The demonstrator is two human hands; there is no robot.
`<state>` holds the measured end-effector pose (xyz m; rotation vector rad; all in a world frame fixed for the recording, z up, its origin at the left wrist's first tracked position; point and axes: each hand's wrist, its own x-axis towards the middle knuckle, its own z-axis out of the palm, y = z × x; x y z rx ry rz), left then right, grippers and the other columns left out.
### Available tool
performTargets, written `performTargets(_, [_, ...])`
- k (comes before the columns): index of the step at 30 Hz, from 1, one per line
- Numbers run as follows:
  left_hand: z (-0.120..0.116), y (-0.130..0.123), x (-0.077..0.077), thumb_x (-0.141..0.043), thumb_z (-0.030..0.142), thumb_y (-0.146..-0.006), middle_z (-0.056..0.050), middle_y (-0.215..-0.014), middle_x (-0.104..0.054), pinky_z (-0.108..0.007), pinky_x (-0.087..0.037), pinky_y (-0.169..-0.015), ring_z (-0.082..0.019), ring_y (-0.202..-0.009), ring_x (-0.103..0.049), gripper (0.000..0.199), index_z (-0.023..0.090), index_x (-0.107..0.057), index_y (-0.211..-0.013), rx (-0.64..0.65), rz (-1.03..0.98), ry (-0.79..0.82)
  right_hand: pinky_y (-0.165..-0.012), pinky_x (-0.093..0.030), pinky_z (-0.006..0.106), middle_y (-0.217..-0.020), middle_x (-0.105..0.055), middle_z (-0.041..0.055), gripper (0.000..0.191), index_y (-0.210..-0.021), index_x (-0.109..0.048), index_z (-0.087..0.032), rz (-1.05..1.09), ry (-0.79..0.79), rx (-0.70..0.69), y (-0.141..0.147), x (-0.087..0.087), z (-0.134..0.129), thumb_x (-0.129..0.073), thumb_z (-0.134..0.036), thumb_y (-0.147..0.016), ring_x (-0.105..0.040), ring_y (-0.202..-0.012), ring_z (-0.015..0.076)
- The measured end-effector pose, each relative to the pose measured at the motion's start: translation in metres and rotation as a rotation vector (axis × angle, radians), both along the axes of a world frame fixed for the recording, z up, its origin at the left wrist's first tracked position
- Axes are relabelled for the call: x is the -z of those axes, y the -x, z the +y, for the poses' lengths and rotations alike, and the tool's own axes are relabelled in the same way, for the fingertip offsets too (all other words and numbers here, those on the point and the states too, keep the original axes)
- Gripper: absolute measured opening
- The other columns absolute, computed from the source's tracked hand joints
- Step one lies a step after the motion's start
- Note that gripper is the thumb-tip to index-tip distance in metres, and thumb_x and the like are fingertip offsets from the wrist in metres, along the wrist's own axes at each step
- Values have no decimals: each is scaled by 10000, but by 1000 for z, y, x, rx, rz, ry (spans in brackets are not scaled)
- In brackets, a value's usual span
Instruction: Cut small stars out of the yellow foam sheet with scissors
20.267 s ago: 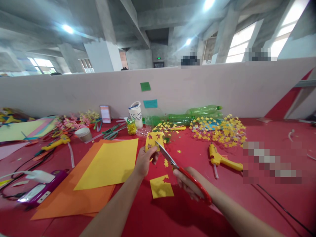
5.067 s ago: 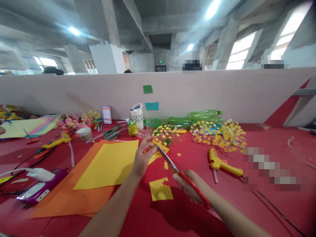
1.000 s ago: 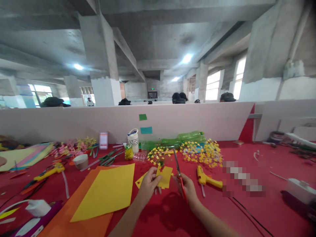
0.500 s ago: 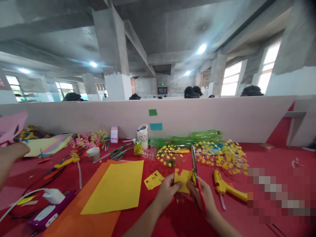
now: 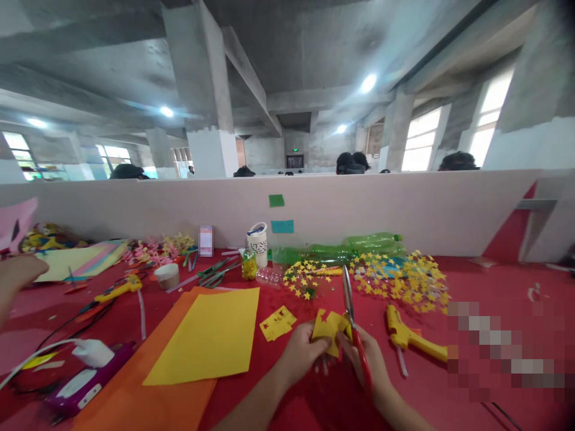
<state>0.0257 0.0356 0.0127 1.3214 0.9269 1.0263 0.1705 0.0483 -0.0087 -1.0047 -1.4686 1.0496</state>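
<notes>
My left hand (image 5: 299, 353) is closed on a yellow sheet piece (image 5: 322, 328), thumb on its face; star-shaped cut-outs notch its upper edge. In my right hand (image 5: 374, 358) is a pair of scissors (image 5: 347, 293) with red handles, blades pointing up and away. Its fingertips are at the right side of the yellow piece; whether they grip it too is hard to see. Left of my hands lies another yellow scrap (image 5: 277, 324) with star-shaped holes. Beyond them, small yellow stars (image 5: 406, 284) are spread in a heap, with a smaller group (image 5: 305, 278) to the left.
Yellow (image 5: 211, 338) and orange sheets (image 5: 114, 392) lie left. A yellow glue gun (image 5: 411, 340) rests right, near green plastic bottles (image 5: 332, 253). Further left are a paper cup (image 5: 167, 276), green-handled scissors (image 5: 215, 275), a purple power strip (image 5: 92, 383) and another person's arm (image 5: 18, 281).
My hands and the yellow piece shift slightly left, and the piece tilts a little. The scissors stay beside it in my right hand. The whole view moves slightly.
</notes>
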Motion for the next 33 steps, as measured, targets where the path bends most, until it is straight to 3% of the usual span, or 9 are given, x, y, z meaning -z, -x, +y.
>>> performTargets(8, [-1,-4,0,-550,356,-723,18,-476,-580,-191,-309,-331,-98,-319,-471,217,159,-517,-810,-79,-14,3,-385,-287,194,-444,-401,-41,302,-578,-382,-195,-57,46,37,-3,-6,-5,-548,-414,-704,-362,-412,101])
performTargets(11, [2,2,-5,-541,371,-727,16,-478,-577,-198,-339,-343,-103,-327,-486,228,151,-499,-774,-231,-66,-40,-387,-268,190,-434,-364,-56,304,-603,-388,-192,-74,61,-26,-6,-9,-6,-516,-435,-734,-325,-398,89])
performTargets(16, [8,19,-16,-529,349,-749,-1,-559,-609,-190,-330,-355,-94,-367,-504,204,154,-470,-755,-405,-181,-96,-468,-298,182,-543,-367,-45,256,-640,-439,-168,-290,7,-183,-10,-14,-5,-548,-382,-727,-348,-504,92])
performTargets(22, [13,31,-17,-545,294,-736,3,-536,-599,-190,-333,-359,-84,-350,-483,164,139,-495,-751,-439,-218,-134,-468,-259,186,-548,-299,-45,271,-591,-410,-169,-511,-7,-206,-11,-13,-6,-550,-365,-714,-290,-517,90])
performTargets(29, [10,31,-16,-564,275,-714,-8,-488,-599,-187,-326,-341,-101,-335,-500,153,127,-534,-687,-361,-183,-93,-464,-262,188,-571,-280,-37,333,-590,-387,-161,-444,60,-260,-7,-28,-14,-497,-437,-739,-289,-540,90])
performTargets(33, [9,28,-17,-589,287,-707,-27,-532,-611,-209,-413,-426,-118,-430,-550,185,103,-581,-685,-393,-230,-96,-480,-256,193,-586,-267,-38,348,-602,-366,-160,-478,71,-284,-8,-31,-15,-490,-449,-752,-285,-560,91])
